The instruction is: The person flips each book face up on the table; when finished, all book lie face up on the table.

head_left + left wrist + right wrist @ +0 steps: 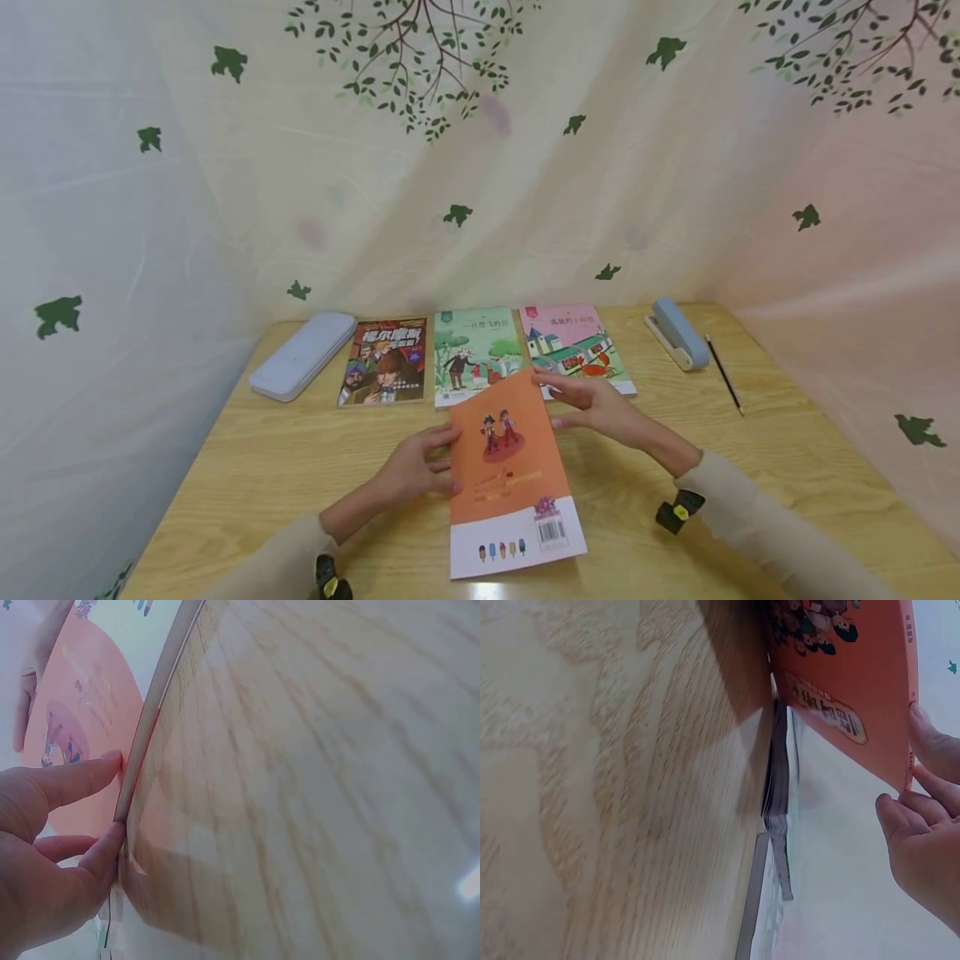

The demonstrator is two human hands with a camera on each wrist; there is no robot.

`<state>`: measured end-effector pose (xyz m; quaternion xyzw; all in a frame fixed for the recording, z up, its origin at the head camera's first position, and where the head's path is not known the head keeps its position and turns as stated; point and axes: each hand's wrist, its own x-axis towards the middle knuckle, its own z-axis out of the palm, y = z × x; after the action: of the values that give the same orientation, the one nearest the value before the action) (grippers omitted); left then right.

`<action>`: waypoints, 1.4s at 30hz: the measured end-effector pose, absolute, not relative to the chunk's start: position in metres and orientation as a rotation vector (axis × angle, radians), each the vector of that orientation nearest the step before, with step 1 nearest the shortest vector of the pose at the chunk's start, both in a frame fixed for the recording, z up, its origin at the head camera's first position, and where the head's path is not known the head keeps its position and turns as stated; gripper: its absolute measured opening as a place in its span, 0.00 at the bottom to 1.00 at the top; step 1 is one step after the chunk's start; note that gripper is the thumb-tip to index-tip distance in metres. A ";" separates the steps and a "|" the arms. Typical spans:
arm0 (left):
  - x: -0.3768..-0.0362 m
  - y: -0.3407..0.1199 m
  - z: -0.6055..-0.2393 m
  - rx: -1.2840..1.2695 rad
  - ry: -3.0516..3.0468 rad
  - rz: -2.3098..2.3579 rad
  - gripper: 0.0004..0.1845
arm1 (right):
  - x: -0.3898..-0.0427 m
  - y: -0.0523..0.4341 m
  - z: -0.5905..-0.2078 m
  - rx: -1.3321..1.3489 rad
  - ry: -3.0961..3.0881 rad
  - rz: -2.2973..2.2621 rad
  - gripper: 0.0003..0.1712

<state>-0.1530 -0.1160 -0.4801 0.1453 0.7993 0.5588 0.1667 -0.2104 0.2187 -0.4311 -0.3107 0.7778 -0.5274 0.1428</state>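
Observation:
An orange book [517, 458] with a white lower band and a barcode is tilted above the wooden table, back cover up. My left hand [412, 471] holds its left edge, with fingertips at the page edges in the left wrist view. At the upper right corner, my right hand [603, 408] pinches the spine between thumb and fingers, and that side is raised. The right wrist view shows the front cover [855, 667] facing down toward the table. Behind it lie a green book [480, 350] and a pink book [573, 342], both partly overlapped by it in the head view.
Left of the green book is a dark comic-style book [386, 358], with a pale blue-grey case [303, 354] beyond it. A blue and white stapler [678, 333] and a black pencil [723, 375] lie at the right. A leaf-patterned curtain [375, 183] hangs around the table.

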 end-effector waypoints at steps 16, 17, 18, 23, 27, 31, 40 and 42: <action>-0.153 -0.112 -0.482 0.442 2.209 1.644 0.45 | -0.204 0.206 -0.421 -0.732 1.955 -1.777 0.44; -0.153 -0.111 -0.482 0.445 2.198 1.654 0.45 | -0.204 0.206 -0.420 -0.727 1.958 -1.781 0.43; -0.152 -0.110 -0.482 0.449 2.184 1.663 0.45 | -0.203 0.205 -0.419 -0.729 1.957 -1.786 0.43; -0.151 -0.105 -0.483 0.473 2.145 1.687 0.44 | -0.202 0.202 -0.414 -0.749 1.974 -1.794 0.42; -0.152 -0.100 -0.486 0.494 2.117 1.711 0.44 | -0.203 0.203 -0.412 -0.752 1.973 -1.790 0.43; -0.155 -0.097 -0.487 0.514 2.110 1.732 0.45 | -0.206 0.204 -0.411 -0.767 1.983 -1.777 0.42; -0.158 -0.093 -0.485 0.513 2.127 1.722 0.45 | -0.210 0.205 -0.405 -0.797 1.977 -1.754 0.41; -0.159 -0.092 -0.485 0.497 2.114 1.726 0.45 | -0.210 0.204 -0.403 -0.799 1.974 -1.757 0.41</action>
<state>-0.1589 -0.0919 -0.4855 0.1761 0.7492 0.6118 0.1827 -0.2104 0.2038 -0.4034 -0.2842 0.7022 -0.6249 0.1891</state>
